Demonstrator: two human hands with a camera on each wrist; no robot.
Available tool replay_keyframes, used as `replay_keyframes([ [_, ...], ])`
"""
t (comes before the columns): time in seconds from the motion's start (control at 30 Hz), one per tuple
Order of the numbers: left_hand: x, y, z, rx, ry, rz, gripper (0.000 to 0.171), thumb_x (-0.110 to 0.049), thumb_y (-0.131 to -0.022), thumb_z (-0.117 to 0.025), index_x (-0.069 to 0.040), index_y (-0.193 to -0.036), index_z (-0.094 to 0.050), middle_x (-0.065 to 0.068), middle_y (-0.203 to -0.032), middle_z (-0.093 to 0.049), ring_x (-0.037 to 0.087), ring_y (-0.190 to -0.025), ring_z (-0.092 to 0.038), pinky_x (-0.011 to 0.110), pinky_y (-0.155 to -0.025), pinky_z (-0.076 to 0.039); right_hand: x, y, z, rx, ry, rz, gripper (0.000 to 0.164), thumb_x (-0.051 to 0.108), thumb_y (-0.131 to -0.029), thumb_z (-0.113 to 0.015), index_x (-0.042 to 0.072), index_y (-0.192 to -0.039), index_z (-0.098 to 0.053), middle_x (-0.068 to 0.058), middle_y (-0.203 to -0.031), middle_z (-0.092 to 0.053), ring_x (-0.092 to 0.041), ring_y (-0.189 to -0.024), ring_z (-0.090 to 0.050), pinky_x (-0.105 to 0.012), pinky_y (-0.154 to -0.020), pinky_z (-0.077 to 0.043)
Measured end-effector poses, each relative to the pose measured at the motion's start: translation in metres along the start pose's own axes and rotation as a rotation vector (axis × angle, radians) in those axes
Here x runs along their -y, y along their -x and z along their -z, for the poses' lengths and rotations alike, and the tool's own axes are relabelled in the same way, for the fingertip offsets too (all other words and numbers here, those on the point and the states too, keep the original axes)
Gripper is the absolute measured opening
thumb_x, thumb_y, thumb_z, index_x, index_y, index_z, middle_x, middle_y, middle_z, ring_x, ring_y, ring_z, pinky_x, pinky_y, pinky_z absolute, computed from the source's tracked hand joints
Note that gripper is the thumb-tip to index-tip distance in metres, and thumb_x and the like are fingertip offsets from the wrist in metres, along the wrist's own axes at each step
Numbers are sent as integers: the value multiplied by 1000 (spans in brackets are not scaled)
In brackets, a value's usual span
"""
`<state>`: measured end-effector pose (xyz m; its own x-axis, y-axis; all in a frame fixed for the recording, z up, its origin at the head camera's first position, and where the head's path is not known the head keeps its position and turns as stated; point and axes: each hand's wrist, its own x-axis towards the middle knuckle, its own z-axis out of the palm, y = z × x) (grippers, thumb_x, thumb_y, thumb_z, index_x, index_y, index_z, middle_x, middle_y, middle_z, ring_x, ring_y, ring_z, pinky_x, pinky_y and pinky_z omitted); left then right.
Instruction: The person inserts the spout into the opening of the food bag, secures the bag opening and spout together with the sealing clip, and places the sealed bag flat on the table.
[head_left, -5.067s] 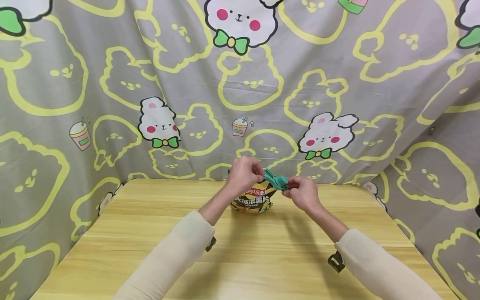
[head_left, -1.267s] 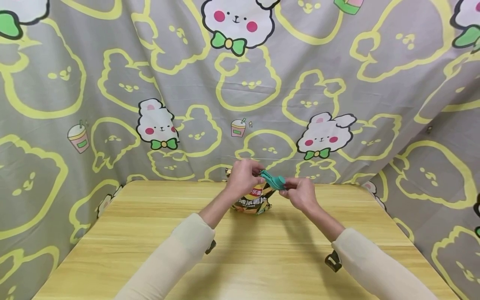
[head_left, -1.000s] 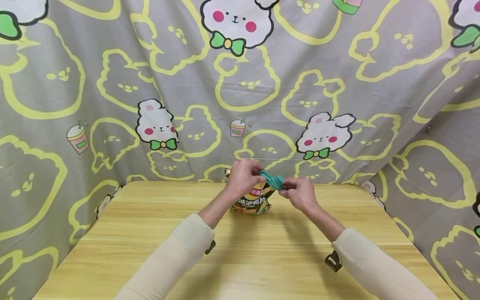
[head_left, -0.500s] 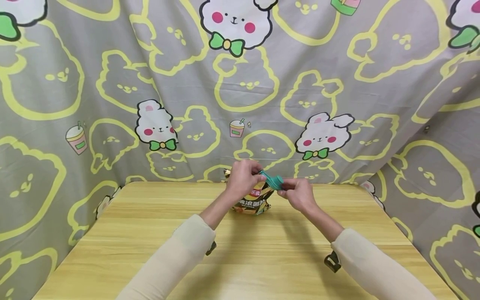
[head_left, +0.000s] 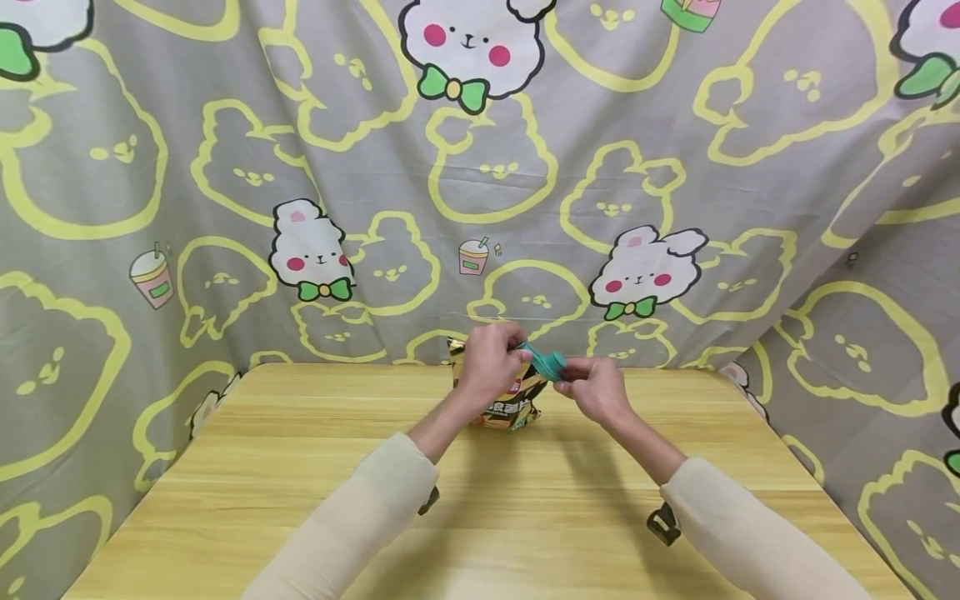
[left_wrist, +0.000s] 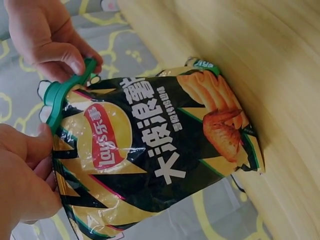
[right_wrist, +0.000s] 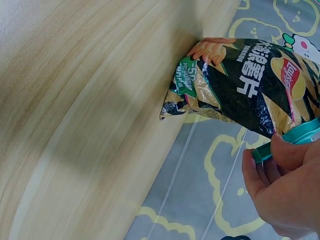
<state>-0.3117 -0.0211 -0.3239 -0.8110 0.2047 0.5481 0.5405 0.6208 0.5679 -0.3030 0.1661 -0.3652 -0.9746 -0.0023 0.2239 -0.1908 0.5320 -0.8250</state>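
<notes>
A black-and-gold Lay's potato chip bag [head_left: 510, 414] stands at the back of the table, its base on the wood. Across part of its top edge sits a green bag clip [head_left: 551, 365] with a round knob. My left hand [head_left: 489, 360] pinches the bag's top edge, the thumb close to the clip's near end in the left wrist view. My right hand [head_left: 602, 388] pinches the other end of the clip [right_wrist: 300, 132] between thumb and fingers. In the head view the left hand and forearm cover part of the bag's front.
The wooden table [head_left: 337, 467] ends just behind the bag. A grey curtain [head_left: 390, 250] with yellow cartoon outlines hangs close behind it and along both sides. Dark straps [head_left: 663, 525] show under the sleeves.
The clip's two arms stood apart five seconds ago and now look closed together. My left hand and forearm have shifted slightly right, baring the bag's upper left corner.
</notes>
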Motion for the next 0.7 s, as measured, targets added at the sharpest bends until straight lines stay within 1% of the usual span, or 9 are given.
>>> replay_keyframes([
  [0.13,0,1,-2,-24,-3,-11,8,-11,-86,-81,-6,-85,-75,5,-77,-74,8,-60,-60,19,-58,-51,0,0,0,-6,7,0,29,2,-87,-76,1,-116,-75,-20,-107,-76,-36,-103,-73,-43,-86,-60],
  [0.4,0,1,-4,-60,-12,-30,6,-5,-86,-79,-4,-83,-75,6,-75,-74,9,-58,-62,21,-59,-53,0,0,-2,-6,8,7,30,2,-87,-76,1,-116,-75,-19,-106,-77,-35,-102,-74,-41,-86,-60],
  [0.5,1,1,-6,-72,-24,-54,7,-3,-86,-78,-4,-81,-73,6,-74,-74,10,-59,-62,22,-59,-52,2,0,0,1,18,3,29,3,-86,-76,-1,-115,-75,-20,-105,-76,-34,-99,-75,-40,-84,-61],
  [0.63,1,1,-6,-89,-32,-77,8,-1,-86,-78,-4,-80,-72,6,-72,-73,11,-59,-61,21,-57,-50,12,-1,3,61,40,-11,32,6,-86,-79,-5,-116,-72,-21,-106,-76,-33,-99,-74,-41,-85,-60],
  [0.7,1,1,-7,-91,-32,-76,9,-1,-85,-78,-4,-79,-72,6,-71,-72,11,-58,-59,20,-56,-48,17,-2,4,98,51,-14,33,11,-85,-81,-3,-113,-70,-18,-102,-76,-29,-94,-72,-39,-81,-58],
])
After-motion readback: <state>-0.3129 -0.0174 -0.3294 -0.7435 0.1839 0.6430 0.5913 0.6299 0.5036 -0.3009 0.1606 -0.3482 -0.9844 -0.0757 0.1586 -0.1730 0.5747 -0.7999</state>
